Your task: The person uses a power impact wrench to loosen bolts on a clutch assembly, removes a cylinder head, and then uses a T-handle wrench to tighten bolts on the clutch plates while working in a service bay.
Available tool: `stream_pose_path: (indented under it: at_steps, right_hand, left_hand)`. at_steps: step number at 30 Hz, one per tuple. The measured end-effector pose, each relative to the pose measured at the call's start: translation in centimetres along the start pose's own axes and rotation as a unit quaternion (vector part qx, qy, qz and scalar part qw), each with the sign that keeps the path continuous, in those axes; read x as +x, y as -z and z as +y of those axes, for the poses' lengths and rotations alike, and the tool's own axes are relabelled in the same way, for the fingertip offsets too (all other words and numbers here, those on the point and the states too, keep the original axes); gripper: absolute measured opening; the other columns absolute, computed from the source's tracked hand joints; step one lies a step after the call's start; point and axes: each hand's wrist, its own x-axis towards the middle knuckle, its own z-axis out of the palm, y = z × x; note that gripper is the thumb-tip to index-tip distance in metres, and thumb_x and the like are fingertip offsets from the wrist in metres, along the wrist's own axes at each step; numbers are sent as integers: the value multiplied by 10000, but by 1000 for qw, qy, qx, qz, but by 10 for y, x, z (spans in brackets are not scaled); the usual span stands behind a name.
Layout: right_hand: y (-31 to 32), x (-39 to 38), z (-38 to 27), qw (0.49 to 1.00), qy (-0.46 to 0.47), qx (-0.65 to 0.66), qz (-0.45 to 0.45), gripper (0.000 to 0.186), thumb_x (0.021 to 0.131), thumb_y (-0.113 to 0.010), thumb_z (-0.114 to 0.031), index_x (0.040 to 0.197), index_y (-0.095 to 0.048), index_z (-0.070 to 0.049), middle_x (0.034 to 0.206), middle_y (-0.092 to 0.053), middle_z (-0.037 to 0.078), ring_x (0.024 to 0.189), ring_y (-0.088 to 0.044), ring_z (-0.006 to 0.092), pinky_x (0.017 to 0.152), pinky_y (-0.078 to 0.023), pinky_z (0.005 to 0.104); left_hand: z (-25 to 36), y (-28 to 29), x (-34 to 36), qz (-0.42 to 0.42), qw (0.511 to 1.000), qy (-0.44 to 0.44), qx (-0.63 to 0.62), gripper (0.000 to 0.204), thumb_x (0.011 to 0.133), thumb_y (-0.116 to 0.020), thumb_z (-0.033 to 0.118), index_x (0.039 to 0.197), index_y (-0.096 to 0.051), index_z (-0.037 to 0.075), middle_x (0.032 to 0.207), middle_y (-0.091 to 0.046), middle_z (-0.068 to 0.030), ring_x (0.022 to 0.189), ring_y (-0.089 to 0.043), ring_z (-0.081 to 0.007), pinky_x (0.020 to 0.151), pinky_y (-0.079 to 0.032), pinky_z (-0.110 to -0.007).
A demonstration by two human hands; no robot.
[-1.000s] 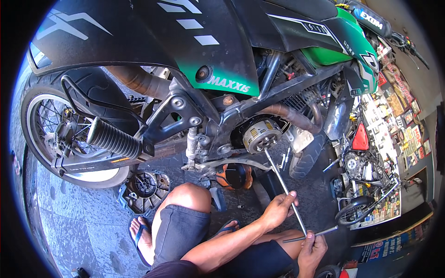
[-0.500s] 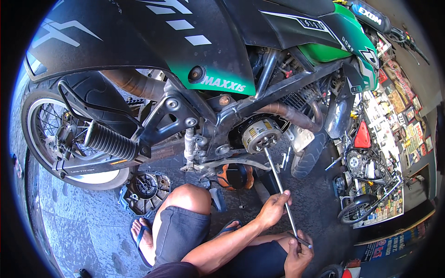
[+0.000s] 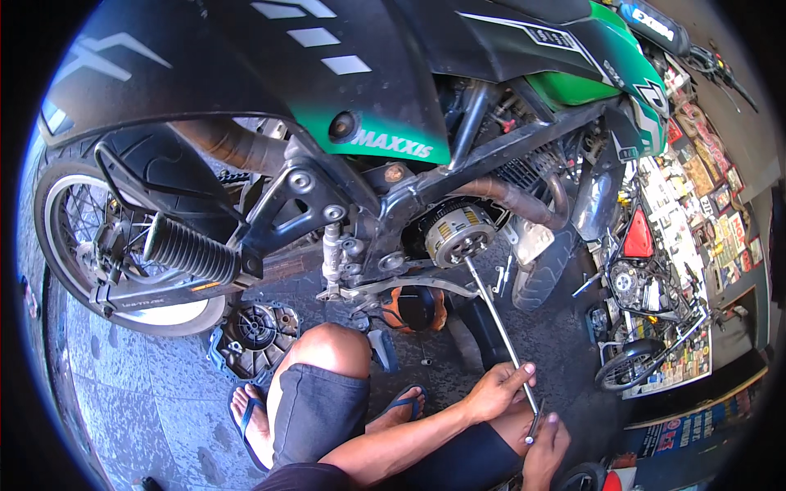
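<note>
A long T-handle socket wrench point(image 3: 496, 321) slants from the motorcycle's exposed clutch basket point(image 3: 460, 237) down toward me. Its far tip meets the clutch's face among the bolts. My left hand point(image 3: 498, 393) is closed around the lower shaft, thumb lying along it. At the near end, the fingers of my right hand point(image 3: 547, 450) are closed on the short crossbar; part of that hand's grip is hidden. Above the wrench, the green and black motorcycle point(image 3: 385, 106) fills the view, its side engine cover off.
A removed engine cover point(image 3: 255, 335) lies on the floor by the rear wheel point(image 3: 74, 225). Under the engine sits an orange and black container point(image 3: 413, 309). Small tools point(image 3: 505, 277) lie beyond the wrench. Another, partly stripped motorcycle point(image 3: 647, 286) stands at the right, before a sticker-covered board point(image 3: 696, 327).
Both hands and the wrench's near end have swung right, and the left hand sits slightly lower. The crossbar has turned to a steeper angle. The wrench tip stays at the clutch.
</note>
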Motion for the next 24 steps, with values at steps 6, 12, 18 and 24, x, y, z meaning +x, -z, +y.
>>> stream_pose_path:
  at_steps: [6,12,18,24]
  right_hand:
    - [-9,6,-4,915,324,-223,94,430,955,-549,-368,755,-574,12,644,-544,114,602,-571,287,581,-442,427]
    - [5,11,22,984,-86,154,-33,453,947,-548,-407,716,-565,-16,579,-515,111,498,-517,250,518,-424,391]
    - [-6,1,-11,928,280,-233,74,461,952,-542,-379,757,-585,36,554,-483,134,511,-507,285,528,-393,396]
    - [-12,14,-4,997,-13,-61,42,616,991,-385,-521,624,-561,-59,478,-419,47,454,-444,187,489,-356,341]
  left_hand:
    - [4,-6,0,17,1000,11,-3,412,1020,-463,420,830,-574,72,576,-410,54,515,-333,-50,483,-264,-239]
    - [2,-4,-6,20,999,-2,-27,477,1016,-438,470,811,-572,61,561,-404,45,504,-327,-47,463,-246,-239]
    - [2,-3,0,31,999,11,-4,420,1016,-469,421,820,-576,65,566,-399,60,513,-335,-53,478,-267,-253]
    - [0,-7,1,46,999,6,-16,435,1016,-462,441,819,-579,72,559,-384,70,488,-319,-40,452,-237,-233]
